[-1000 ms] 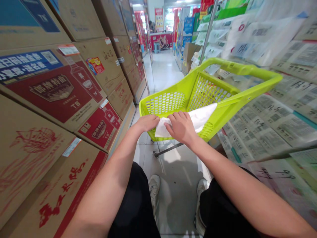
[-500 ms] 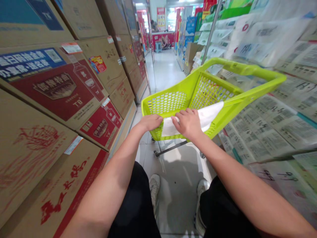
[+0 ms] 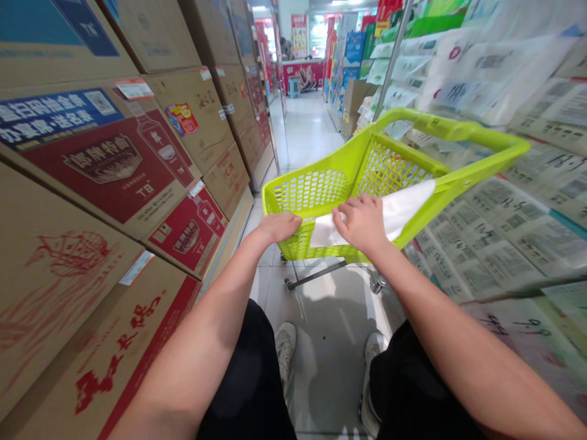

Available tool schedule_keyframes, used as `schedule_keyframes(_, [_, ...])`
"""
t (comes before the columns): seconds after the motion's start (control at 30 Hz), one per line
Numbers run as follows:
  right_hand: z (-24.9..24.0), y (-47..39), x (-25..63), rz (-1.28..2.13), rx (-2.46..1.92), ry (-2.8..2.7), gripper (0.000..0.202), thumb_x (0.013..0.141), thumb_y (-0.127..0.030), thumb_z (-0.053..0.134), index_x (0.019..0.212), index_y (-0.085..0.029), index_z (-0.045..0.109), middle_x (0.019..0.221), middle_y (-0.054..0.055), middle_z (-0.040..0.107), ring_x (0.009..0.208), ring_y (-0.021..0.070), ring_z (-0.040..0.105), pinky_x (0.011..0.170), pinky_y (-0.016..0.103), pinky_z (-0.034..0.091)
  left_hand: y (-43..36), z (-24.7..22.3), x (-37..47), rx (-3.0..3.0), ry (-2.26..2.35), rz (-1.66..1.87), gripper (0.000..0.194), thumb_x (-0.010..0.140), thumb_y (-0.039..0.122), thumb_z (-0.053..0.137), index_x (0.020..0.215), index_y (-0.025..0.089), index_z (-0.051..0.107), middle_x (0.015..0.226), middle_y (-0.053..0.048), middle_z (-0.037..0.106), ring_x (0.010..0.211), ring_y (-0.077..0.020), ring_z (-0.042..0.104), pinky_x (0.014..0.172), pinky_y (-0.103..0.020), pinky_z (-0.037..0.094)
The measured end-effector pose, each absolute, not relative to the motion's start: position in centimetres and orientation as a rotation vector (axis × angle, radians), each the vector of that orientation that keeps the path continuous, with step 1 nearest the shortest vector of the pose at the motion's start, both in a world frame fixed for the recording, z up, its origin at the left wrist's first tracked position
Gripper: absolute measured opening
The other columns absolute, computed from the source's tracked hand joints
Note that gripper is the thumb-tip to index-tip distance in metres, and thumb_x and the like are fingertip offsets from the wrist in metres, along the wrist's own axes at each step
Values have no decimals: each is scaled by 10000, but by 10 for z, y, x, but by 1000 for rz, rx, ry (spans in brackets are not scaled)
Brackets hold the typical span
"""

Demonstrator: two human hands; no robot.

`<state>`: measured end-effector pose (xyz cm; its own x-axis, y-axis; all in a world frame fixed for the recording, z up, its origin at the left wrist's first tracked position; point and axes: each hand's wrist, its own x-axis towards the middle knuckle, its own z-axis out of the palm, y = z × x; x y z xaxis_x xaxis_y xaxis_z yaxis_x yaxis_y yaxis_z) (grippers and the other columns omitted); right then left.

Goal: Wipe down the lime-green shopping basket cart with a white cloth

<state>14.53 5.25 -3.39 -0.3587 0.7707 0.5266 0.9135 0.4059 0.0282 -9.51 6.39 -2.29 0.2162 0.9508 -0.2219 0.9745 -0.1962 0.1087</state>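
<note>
A lime-green shopping cart [image 3: 316, 189] stands across the aisle in front of me, its handle at the right. My left hand [image 3: 280, 227] is closed over the near left corner of its basket rim. My right hand [image 3: 362, 223] grips a white cloth [image 3: 406, 208] on the near side rim, fingers curled over the top edge. The cloth hangs flat against the outside of the basket, on both sides of the hand. Through the basket's open top, no goods show inside.
Stacked cardboard boxes [image 3: 165, 153] line the left side. Packaged paper goods [image 3: 504, 226] fill the right, beside a metal post [image 3: 393, 58]. The tiled floor [image 3: 325, 342] runs between my feet and down the aisle to a red counter [image 3: 316, 74], with a person [image 3: 287, 49] behind it.
My right hand has slid right along the basket rim toward the handle, and the white cloth has moved with it. My left hand has stayed at the corner.
</note>
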Motion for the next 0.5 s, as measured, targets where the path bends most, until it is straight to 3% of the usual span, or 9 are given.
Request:
schedule_keyframes(0.2, [-50, 43, 110, -348, -1261, -2286, 431, 1060, -459, 418, 900, -170, 694, 948, 135, 710, 1016, 304, 496, 883, 431, 259, 60, -17, -90, 2226, 1828, -168, 607, 1047, 424, 198, 1257, 209, 725, 1443, -109, 677, 1296, -312, 648, 980, -377, 512])
schedule_keyframes(0.5, [-52, 59, 135, -287, -1133, -2311, 407, 1025, -492, 501, 830, -175, 665, 899, 94, 703, 961, 273, 497, 846, 411, 233, 50, -20, -74, 2235, 1868, -42, 611, 1049, 406, 213, 1171, 176, 765, 1342, -146, 729, 1236, -311, 688, 969, -388, 531])
